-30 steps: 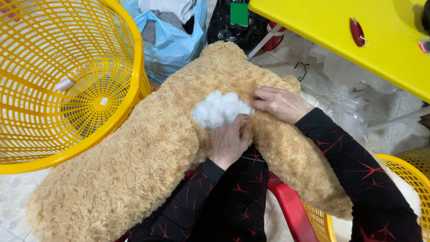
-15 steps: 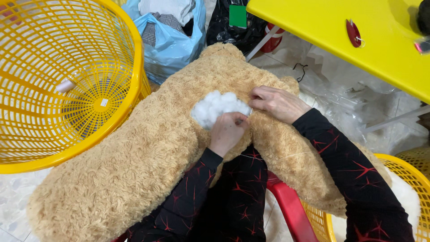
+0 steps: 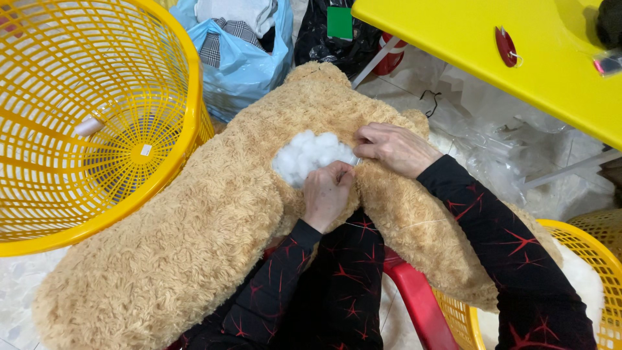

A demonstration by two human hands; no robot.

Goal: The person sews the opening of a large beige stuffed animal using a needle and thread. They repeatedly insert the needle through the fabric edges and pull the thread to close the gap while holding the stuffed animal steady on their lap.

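A large tan plush toy lies across my lap, with white stuffing bulging out of an opening in its seam. My left hand is closed at the lower edge of the opening, pressing on the stuffing and the fur. My right hand pinches the fur at the right edge of the opening, fingers closed together. A thin pale thread runs across the fur below my right forearm. Both arms wear black sleeves with red marks.
A big yellow plastic basket lies on its side at left. A blue bag of cloth and a black bag sit behind the toy. A yellow table spans top right. Another yellow basket and a red stool are lower right.
My left hand has slid slightly down and right along the opening. The stuffing bulge looks a little flatter. My right hand stays at the seam edge.
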